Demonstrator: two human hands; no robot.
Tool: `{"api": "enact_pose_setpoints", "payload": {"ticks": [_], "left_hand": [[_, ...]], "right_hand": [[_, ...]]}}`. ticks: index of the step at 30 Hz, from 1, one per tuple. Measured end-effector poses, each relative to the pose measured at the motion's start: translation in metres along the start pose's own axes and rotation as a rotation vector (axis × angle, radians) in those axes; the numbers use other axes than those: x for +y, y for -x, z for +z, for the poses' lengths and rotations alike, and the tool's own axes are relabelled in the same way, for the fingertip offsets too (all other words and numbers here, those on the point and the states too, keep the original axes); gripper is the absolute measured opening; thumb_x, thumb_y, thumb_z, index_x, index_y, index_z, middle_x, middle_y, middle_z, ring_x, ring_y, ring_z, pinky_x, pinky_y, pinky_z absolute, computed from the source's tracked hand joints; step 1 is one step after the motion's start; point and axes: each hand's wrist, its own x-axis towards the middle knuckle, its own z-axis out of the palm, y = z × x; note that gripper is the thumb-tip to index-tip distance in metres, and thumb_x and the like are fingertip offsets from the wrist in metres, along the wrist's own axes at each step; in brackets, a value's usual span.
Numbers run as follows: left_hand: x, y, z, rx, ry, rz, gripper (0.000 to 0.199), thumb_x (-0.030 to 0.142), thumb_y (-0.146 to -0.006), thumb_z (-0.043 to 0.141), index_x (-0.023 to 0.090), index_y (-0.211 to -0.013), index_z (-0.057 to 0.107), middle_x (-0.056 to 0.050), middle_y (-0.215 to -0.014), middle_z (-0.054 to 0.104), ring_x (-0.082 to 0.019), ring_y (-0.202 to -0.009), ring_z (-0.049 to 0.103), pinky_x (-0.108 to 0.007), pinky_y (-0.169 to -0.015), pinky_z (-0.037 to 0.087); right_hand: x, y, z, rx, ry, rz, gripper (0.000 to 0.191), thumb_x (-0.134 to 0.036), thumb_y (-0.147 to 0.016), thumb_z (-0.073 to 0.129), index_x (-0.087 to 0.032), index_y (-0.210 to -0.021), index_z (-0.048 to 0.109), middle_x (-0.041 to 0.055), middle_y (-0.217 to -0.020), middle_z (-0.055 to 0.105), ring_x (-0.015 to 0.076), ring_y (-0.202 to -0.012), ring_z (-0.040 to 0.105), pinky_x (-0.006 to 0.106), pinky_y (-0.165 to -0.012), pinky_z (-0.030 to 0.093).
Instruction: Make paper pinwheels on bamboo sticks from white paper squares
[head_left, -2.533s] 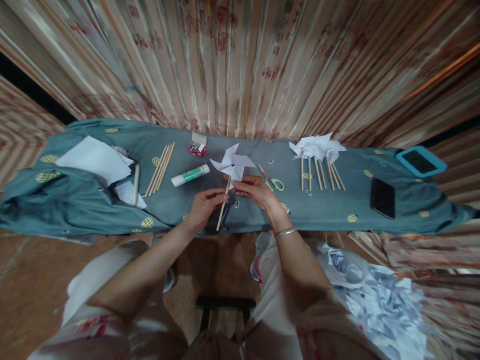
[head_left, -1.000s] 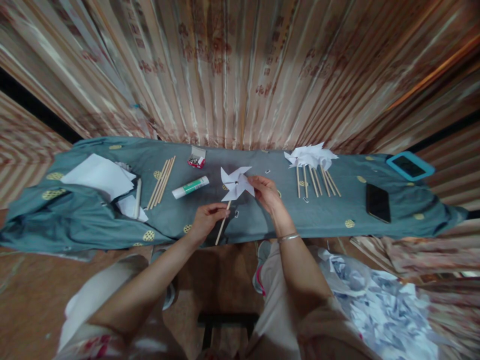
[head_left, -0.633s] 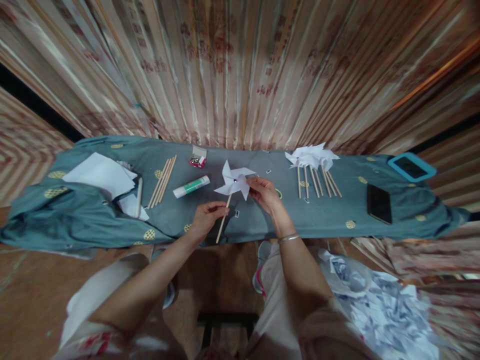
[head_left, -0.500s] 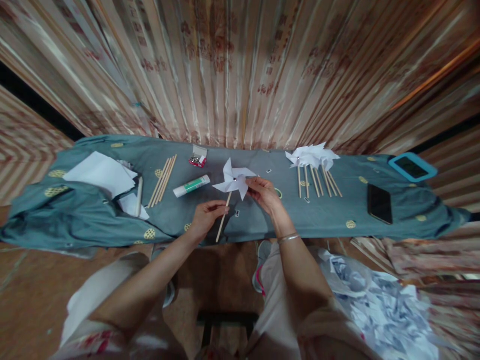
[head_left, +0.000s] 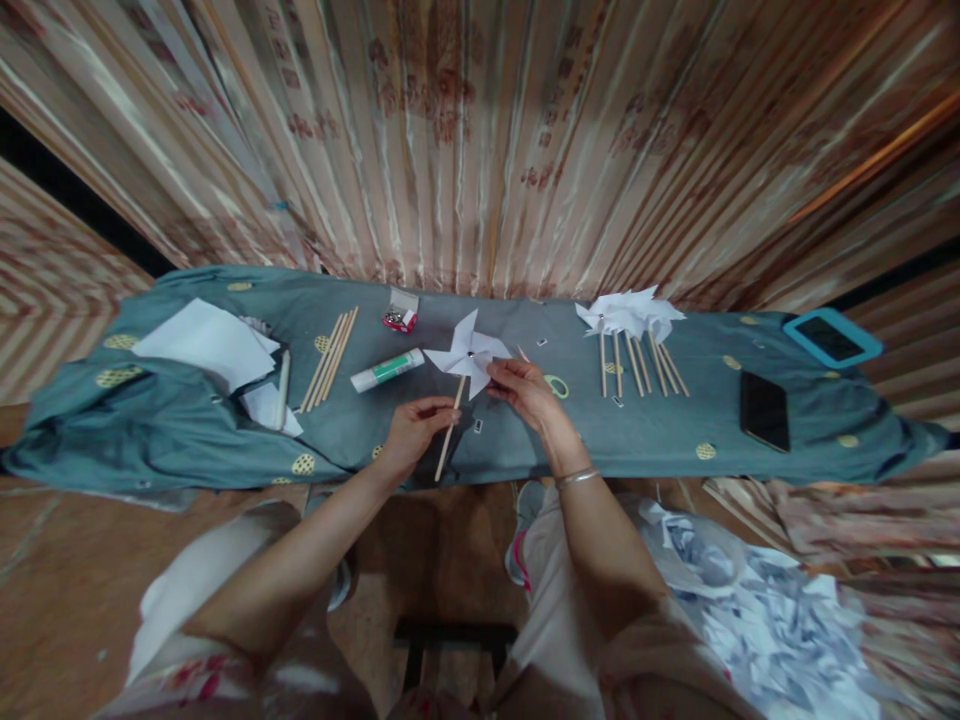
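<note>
A white paper pinwheel (head_left: 466, 354) on a thin wooden stick (head_left: 448, 440) is held over the middle of the cloth-covered table. My left hand (head_left: 412, 432) pinches the stick below the pinwheel. The fingers of my right hand (head_left: 525, 392) are closed on a right-hand blade of the pinwheel. Green-handled scissors (head_left: 556, 386) lie just beyond my right hand, partly hidden by it. To the left rest a glue stick (head_left: 387, 370), an open red box of pins (head_left: 399, 318) and several loose wooden sticks (head_left: 330, 360).
White paper sheets (head_left: 202, 345) and a white pen (head_left: 283, 390) lie at the left of the table (head_left: 675, 430). Several finished pinwheels (head_left: 630, 312), a black phone (head_left: 764, 410) and a blue-framed device (head_left: 832, 337) are at the right. Paper scraps (head_left: 780, 620) fill a bag below right.
The pinwheel has turned slightly on its stick. My right hand has shifted a little, and more of the scissors shows beside it. The view has moved slightly.
</note>
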Motion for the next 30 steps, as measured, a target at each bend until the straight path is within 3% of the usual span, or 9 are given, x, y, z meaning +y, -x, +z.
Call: {"api": "enact_pose_setpoints", "payload": {"ticks": [10, 17, 24, 27, 30], "left_hand": [[0.004, 0.001, 0.003, 0.003, 0.046, -0.02, 0.038, 0.036, -0.042, 0.09, 0.016, -0.07, 0.075, 0.0, -0.063, 0.068, -0.011, -0.06, 0.056, -0.024, -0.063, 0.044], [0.004, 0.002, 0.004, 0.003, 0.035, -0.024, 0.041, 0.038, -0.04, 0.091, 0.017, -0.07, 0.076, 0.0, -0.063, 0.069, -0.012, -0.061, 0.057, -0.024, -0.063, 0.045], [0.005, -0.001, -0.001, 0.02, 0.029, -0.007, 0.041, 0.039, -0.042, 0.091, 0.017, -0.072, 0.075, 0.0, -0.065, 0.069, -0.012, -0.062, 0.058, -0.025, -0.064, 0.047], [0.004, -0.002, -0.003, 0.028, 0.032, -0.01, 0.044, 0.04, -0.04, 0.092, 0.017, -0.073, 0.075, -0.001, -0.066, 0.07, -0.012, -0.062, 0.059, -0.025, -0.066, 0.048], [0.004, -0.002, -0.003, 0.019, 0.037, -0.021, 0.044, 0.04, -0.041, 0.092, 0.016, -0.074, 0.076, -0.001, -0.066, 0.07, -0.012, -0.062, 0.06, -0.025, -0.066, 0.049]], "right_hand": [[0.001, 0.003, 0.005, -0.051, 0.03, 0.055, 0.046, -0.055, -0.044, 0.089, -0.018, -0.064, 0.07, -0.0007, -0.062, 0.071, 0.0087, -0.058, 0.064, 0.019, -0.057, 0.053], [0.007, 0.003, 0.008, -0.059, 0.151, 0.053, 0.04, -0.055, -0.053, 0.086, -0.019, -0.063, 0.071, 0.0016, -0.062, 0.072, 0.0106, -0.057, 0.063, 0.022, -0.057, 0.052], [-0.003, 0.008, -0.002, -0.107, 0.216, 0.028, 0.048, -0.066, -0.055, 0.08, -0.019, -0.056, 0.07, 0.0038, -0.067, 0.073, 0.0103, -0.055, 0.061, 0.023, -0.051, 0.047], [-0.009, 0.008, -0.014, -0.073, 0.229, 0.018, 0.051, -0.067, -0.055, 0.079, -0.017, -0.053, 0.068, 0.0049, -0.064, 0.072, 0.008, -0.05, 0.057, 0.022, -0.045, 0.041], [-0.013, 0.004, -0.025, 0.06, 0.2, -0.046, 0.048, -0.063, -0.054, 0.081, -0.017, -0.055, 0.069, 0.0028, -0.061, 0.07, 0.0067, -0.048, 0.053, 0.021, -0.045, 0.038]]}}
